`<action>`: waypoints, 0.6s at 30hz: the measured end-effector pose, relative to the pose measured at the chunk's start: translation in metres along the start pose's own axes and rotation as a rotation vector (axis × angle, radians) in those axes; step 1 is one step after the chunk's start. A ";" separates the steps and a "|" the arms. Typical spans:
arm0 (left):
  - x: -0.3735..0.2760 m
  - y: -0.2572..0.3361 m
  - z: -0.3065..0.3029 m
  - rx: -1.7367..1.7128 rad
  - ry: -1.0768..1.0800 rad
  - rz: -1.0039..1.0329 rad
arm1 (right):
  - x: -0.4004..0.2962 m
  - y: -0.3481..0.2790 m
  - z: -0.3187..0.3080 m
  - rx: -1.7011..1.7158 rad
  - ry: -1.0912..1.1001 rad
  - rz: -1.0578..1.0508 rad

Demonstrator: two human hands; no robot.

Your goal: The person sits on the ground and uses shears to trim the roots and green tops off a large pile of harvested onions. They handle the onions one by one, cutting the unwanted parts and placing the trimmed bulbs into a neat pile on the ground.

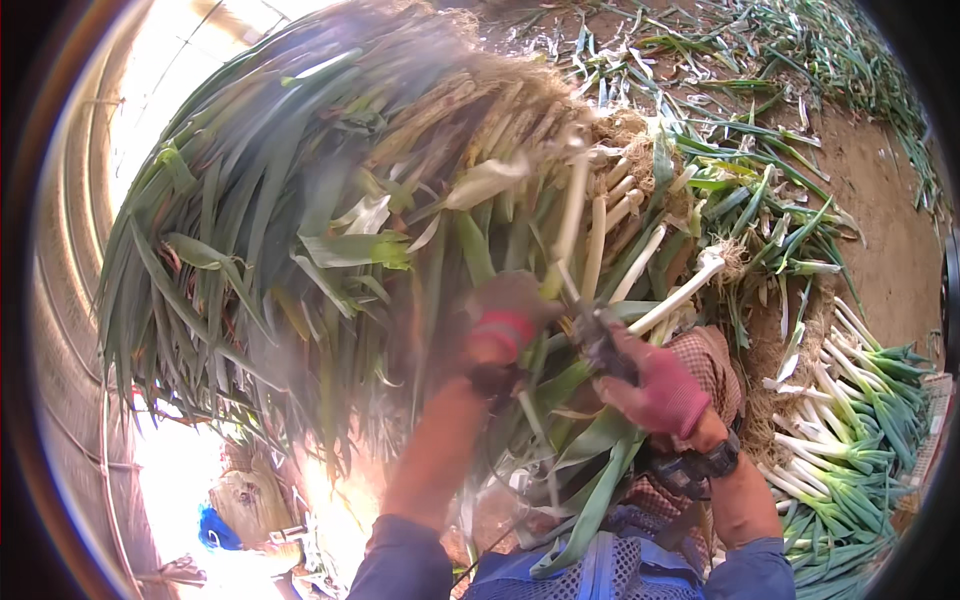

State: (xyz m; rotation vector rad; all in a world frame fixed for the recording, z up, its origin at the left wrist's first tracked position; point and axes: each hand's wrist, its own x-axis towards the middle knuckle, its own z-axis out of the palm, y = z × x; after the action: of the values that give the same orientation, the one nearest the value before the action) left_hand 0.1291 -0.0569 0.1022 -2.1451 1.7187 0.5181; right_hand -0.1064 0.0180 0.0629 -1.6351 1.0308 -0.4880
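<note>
My left hand (516, 306), in a glove with a red cuff, is closed around the green part of a long green onion (574, 199). The onion's pale stem points up, away from me, and is blurred by motion. My right hand (656, 379), in a pink glove, grips a dark hand tool (609, 346) with a thin metal tip (568, 283), likely an air blow gun. That tip lies close to the onion, just right of my left hand. Another white-stemmed onion with roots (679, 298) lies beyond my right hand, its leaves running towards my lap.
A large heap of untrimmed green onions (255, 187) rises ahead and to the left. Cleaned onions with white stems (832, 427) lie in a pile at right, beside a crate edge (934, 420). Leaf scraps (750, 157) litter the soil floor (874, 180). Plastic sheeting (71, 300) borders the left.
</note>
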 end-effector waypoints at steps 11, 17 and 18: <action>-0.015 -0.082 0.007 -0.148 0.916 -0.038 | 0.009 -0.004 -0.027 -0.126 0.209 0.139; -0.002 -0.159 0.045 0.061 0.793 -0.152 | 0.012 -0.026 0.035 0.016 0.005 -0.201; -0.001 -0.156 0.044 -0.001 0.784 -0.150 | 0.013 -0.026 0.039 -0.027 -0.046 -0.189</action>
State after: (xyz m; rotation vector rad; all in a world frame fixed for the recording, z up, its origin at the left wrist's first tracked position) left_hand 0.2782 -0.0024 0.0704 -2.6470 1.8564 -0.4327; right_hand -0.0602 0.0306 0.0716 -1.7694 0.8567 -0.5611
